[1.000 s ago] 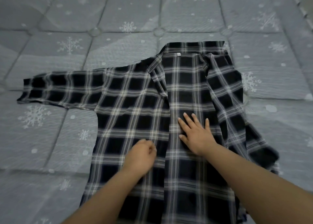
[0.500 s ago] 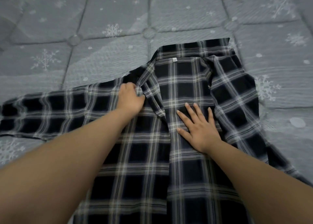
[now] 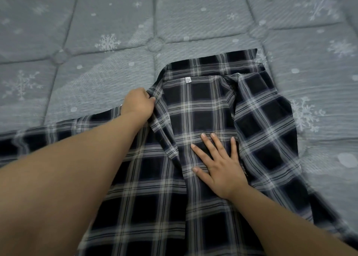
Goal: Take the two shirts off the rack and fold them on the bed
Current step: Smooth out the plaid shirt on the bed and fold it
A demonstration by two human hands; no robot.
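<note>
While the right hand (image 3: 222, 170) stays flat, the left hand (image 3: 138, 106) still pinches the shirt (image 3: 203, 108) shoulder.

The dark navy and white plaid shirt (image 3: 203, 108) is thin, matt woven cloth, with a small white fabric label (image 3: 188, 80) at the far collar. The grey snowflake-printed bed (image 3: 96, 23) is quilted, ribbed, matt textile.

bedroom, quilted snowflake-print mattress (image 3: 108, 93), plaid shirt (image 3: 203, 108)
</note>
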